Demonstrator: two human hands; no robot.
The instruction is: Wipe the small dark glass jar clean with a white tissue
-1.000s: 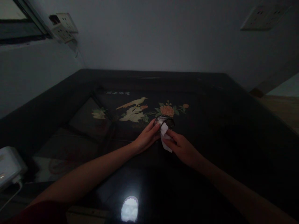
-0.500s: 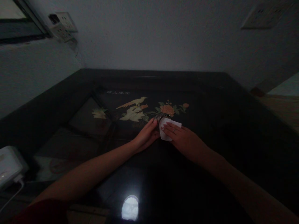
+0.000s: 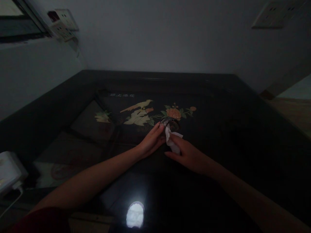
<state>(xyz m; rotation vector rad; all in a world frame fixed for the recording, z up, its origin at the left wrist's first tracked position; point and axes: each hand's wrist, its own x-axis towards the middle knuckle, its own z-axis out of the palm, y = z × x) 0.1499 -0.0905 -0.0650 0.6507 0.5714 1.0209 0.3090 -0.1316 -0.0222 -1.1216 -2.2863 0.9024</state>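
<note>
My left hand (image 3: pixel 155 139) is wrapped round the side of a shiny, see-through glass cup (image 3: pixel 167 120), which lies tilted with its round rim towards the right. A white paper tissue (image 3: pixel 175 149) is crumpled in my right hand (image 3: pixel 187 154). Part of the tissue reaches into the cup's mouth, against the near side of the rim. My right fingers press on the tissue, and the thumb is held apart below. Dim light hides the cup's base behind my left fingers.
The glossy black table (image 3: pixel 213 94) carries a bird-and-flower picture (image 3: pixel 138 117). A white plugged-in device with a cable (image 3: pixel 11 173) sits at the left edge. Wall sockets (image 3: pixel 269 14) are at the upper right, others (image 3: pixel 64 24) at the upper left. Light reflects near the front.
My right hand has drawn down and turned, with its thumb now showing. The tissue, spread flat over the cup's mouth before, is now bunched, and more of the rim shows. My left hand stays put.
</note>
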